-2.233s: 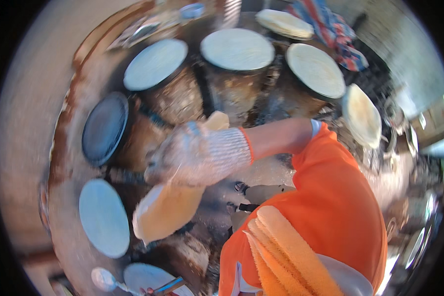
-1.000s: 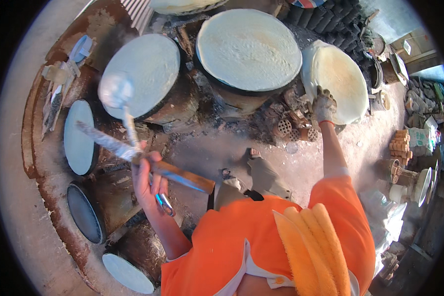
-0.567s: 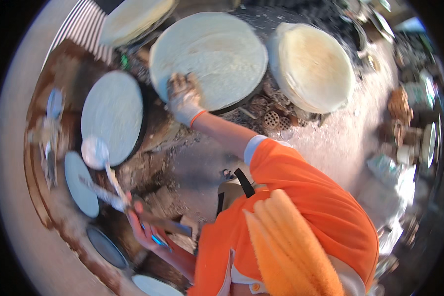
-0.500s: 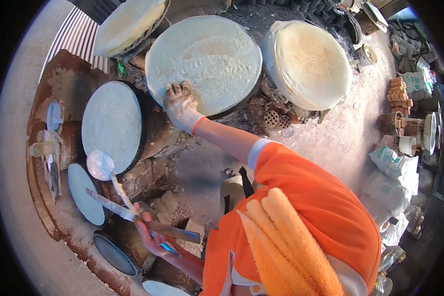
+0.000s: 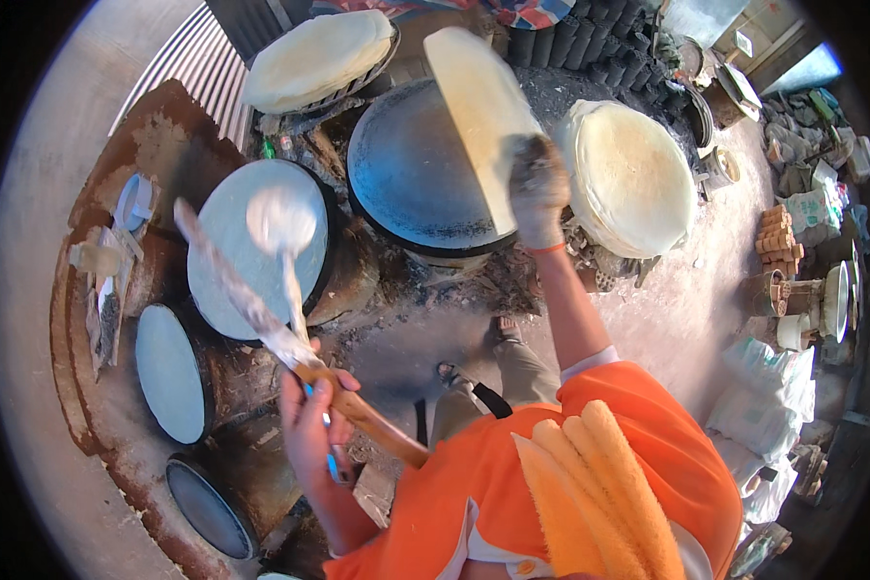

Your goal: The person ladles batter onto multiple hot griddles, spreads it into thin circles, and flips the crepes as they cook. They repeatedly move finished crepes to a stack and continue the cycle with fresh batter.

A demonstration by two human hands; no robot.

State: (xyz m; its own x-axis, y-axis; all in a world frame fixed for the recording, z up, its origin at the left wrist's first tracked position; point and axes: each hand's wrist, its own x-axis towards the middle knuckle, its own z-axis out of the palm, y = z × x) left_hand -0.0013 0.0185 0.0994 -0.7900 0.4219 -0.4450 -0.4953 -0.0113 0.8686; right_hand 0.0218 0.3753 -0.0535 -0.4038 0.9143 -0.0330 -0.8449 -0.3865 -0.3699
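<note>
My left hand (image 5: 311,430) is closed round the handles of a batter-smeared ladle (image 5: 280,220) and a long flat spreader (image 5: 242,295) with a wooden handle. A slim shiny blue item (image 5: 334,454), too unclear to name, shows at that hand. My gloved right hand (image 5: 539,193) grips the edge of a thin pale flatbread (image 5: 474,111), which hangs folded over the right side of a dark round griddle (image 5: 401,169). To its right lies a stack of round flatbreads (image 5: 633,174). The ladle is above a griddle coated with pale batter (image 5: 232,256).
Another pale-coated griddle (image 5: 169,372) and a dark griddle (image 5: 213,503) stand at left. More flatbreads (image 5: 319,58) lie on a rack at far left. Dark briquettes (image 5: 570,43) are stacked behind. Bricks (image 5: 779,240) and white sacks (image 5: 764,396) line the right.
My right hand has moved right, lifting the flatbread off the middle griddle and baring its dark surface. My left hand has shifted slightly right and up with the ladle and spreader. The view has shifted.
</note>
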